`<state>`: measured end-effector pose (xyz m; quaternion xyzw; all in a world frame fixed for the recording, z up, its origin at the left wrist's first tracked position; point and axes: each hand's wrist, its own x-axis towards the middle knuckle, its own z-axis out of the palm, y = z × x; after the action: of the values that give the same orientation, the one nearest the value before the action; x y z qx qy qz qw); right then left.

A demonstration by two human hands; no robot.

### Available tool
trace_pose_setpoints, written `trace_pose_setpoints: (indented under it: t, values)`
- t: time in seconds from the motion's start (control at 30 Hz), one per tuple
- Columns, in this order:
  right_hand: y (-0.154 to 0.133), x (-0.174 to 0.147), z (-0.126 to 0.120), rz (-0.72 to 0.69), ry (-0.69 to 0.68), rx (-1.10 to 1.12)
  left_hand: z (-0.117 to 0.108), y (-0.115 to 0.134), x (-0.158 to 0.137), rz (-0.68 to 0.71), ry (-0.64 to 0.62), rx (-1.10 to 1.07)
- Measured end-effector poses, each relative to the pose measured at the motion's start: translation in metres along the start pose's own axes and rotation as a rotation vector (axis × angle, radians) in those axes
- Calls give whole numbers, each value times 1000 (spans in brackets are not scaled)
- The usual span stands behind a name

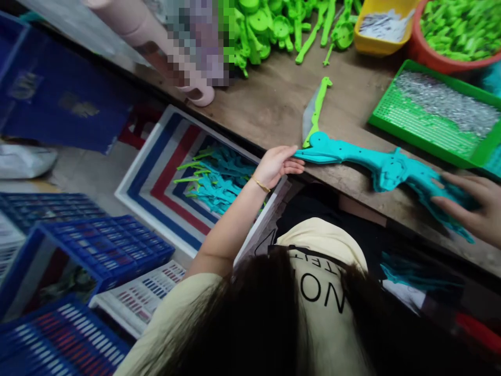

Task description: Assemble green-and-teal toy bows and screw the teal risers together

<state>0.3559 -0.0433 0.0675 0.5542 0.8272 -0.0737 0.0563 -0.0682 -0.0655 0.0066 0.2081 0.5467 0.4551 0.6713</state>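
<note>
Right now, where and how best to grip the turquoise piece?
I'd pinch the turquoise piece at its slim neck, from above: it narrows there between round hub and bulky middle, untouched by left hand or right hand.

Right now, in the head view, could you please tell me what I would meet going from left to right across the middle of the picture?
Blue crates, striped bin, left hand, turquoise piece, right hand.
</note>
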Motion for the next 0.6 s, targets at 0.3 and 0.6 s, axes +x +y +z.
trace_pose_setpoints:
  t: [0.3,0.6]
  values:
    - [-9,4,-11,97,-53,339,6,0,2,41,65,-23]
    - [-8,5,-3,73,34,300,9,4,5,1,117,-27]
